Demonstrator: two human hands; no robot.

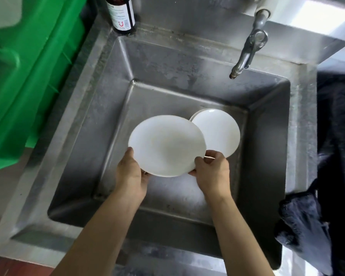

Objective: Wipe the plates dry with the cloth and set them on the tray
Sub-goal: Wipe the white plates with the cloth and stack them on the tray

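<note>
Gripping the near rim of the white plate (166,145), left hand (130,174) and right hand (212,172) clamp it between them.

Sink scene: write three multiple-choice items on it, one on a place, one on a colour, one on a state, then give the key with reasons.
1. Where does the brown bottle stand?
A. On the sink's back left rim
B. In the basin
C. On the dark cloth

2. What colour is the bin left of the sink?
A. Blue
B. Green
C. Red

3. How is the front plate held?
A. By neither hand
B. Left hand only
C. Both hands

Key: 1 A, it stands at the rim's corner. 2 B, plainly green. 3 C, the right hand also grips its edge.
</note>
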